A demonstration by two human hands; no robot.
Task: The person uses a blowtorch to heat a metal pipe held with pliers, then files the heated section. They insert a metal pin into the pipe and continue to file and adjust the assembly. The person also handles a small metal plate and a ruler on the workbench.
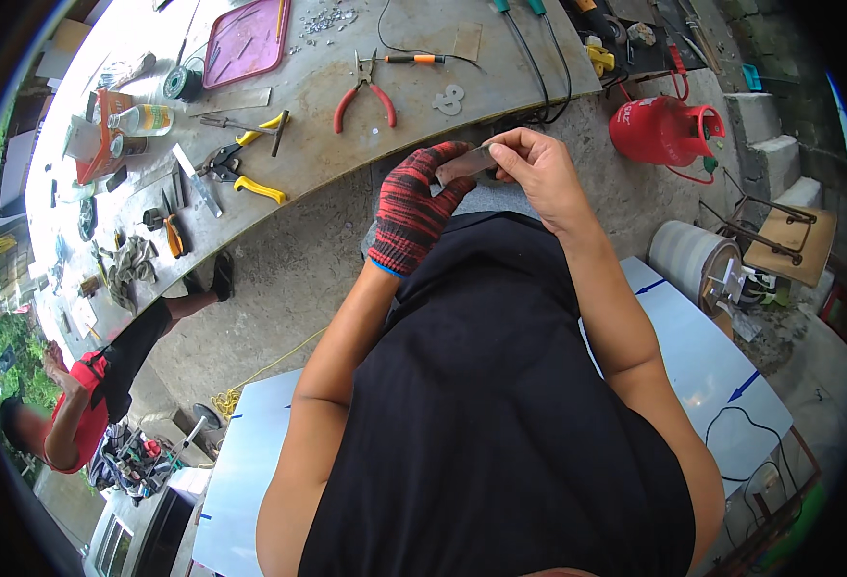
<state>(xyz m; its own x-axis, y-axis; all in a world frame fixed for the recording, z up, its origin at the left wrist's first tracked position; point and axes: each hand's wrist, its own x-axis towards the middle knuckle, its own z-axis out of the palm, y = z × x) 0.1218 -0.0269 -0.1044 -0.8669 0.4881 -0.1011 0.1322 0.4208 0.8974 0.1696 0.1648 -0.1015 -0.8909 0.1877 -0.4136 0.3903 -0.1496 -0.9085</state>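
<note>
My left hand (412, 204), in a red-and-black knit glove, is closed on a small flat greyish metal piece (460, 166). My bare right hand (543, 175) pinches the other end of that piece between thumb and fingers. Both hands are in front of my body, just off the near edge of the metal worktable (298, 144). Beyond them on the table lie red-handled pliers (377, 88), an orange-and-black pen-like tool (416, 59) with a cord, and flat grey ring-shaped pieces (448, 99). The gloved fingers partly cover the metal piece.
Yellow-handled snips (262, 188), orange-handled pliers (172, 231) and a pink tray (220, 60) are on the table's left side. A red gas cylinder (656, 131) stands on the floor at right. Another person (82, 404) is at far left.
</note>
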